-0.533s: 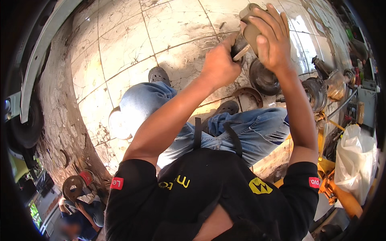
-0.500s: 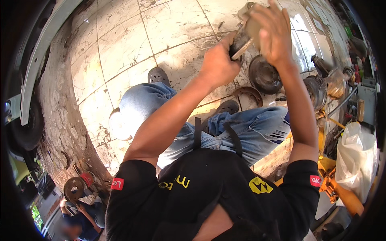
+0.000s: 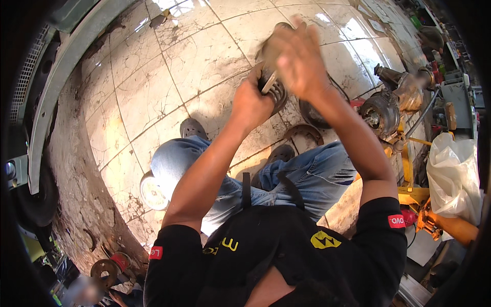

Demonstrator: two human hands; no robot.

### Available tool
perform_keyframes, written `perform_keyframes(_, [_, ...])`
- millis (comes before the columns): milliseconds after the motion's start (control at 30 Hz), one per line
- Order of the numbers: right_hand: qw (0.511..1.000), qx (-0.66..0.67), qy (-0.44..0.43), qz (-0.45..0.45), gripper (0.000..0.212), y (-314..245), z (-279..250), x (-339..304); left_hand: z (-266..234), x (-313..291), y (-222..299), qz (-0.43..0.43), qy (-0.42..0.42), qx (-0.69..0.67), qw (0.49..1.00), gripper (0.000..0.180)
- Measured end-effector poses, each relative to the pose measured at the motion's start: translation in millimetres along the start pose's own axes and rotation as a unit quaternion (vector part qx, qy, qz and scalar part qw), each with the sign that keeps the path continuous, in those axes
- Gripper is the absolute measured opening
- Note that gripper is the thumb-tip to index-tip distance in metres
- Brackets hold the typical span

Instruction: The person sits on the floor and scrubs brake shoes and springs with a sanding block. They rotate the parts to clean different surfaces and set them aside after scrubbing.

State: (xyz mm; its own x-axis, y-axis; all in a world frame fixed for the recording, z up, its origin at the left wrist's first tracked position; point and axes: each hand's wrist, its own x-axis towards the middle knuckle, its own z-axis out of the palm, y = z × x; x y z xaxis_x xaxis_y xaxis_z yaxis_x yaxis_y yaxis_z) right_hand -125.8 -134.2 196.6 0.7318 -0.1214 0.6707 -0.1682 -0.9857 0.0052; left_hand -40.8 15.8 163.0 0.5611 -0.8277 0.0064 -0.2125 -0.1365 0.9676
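Shifted left in view, my left hand (image 3: 252,105) grips the near end of a dark metal piece (image 3: 268,83) above the tiled floor (image 3: 199,64), its pale edge slanting away rightward toward my right hand (image 3: 302,67), whose blurred hold I cannot tell.

A blurred right hand (image 3: 299,64) partly hides a dark piece (image 3: 265,78). The right forearm (image 3: 350,123) obscures a round drum (image 3: 311,112); at near left, another person's head (image 3: 83,292) is blurred.

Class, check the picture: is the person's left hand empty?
No: the left hand grips a dark part with a pale edge, its fingers wrapped against it.
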Motion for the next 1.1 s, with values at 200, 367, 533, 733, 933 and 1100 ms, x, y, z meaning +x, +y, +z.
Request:
perform_keyframes(200, [0.989, 0.006, -0.053, 0.137, 0.051, 46, -10, 20, 2, 6, 5, 0.017, -0.014, -0.036, 0.999, 0.054])
perform_keyframes(367, [0.999, 0.017, -0.034, 0.001, 0.059, -8, -2, 6, -6, -1, 15, -0.023, -0.016, -0.034, 0.999, 0.052])
perform_keyframes(533, [0.979, -0.013, -0.07, 0.19, 0.057, 41, 0, 28, -3, 16, -1, 0.033, 0.005, -0.06, 0.998, 0.058])
perform_keyframes(733, [0.981, 0.073, 0.001, 0.182, 0.052, 52, 0, 25, 2, 21, -6, 0.05, 0.015, -0.068, 0.996, 0.057])
perform_keyframes(933, [0.986, 0.158, -0.053, -0.013, 0.053, -11, -16, 16, -9, 24, -15, 0.076, 0.021, -0.08, 0.994, 0.057])
perform_keyframes(1100, [0.984, 0.154, -0.026, 0.082, 0.055, 28, -14, 28, -25, 22, 37, 0.024, -0.036, -0.051, 0.998, 0.053])
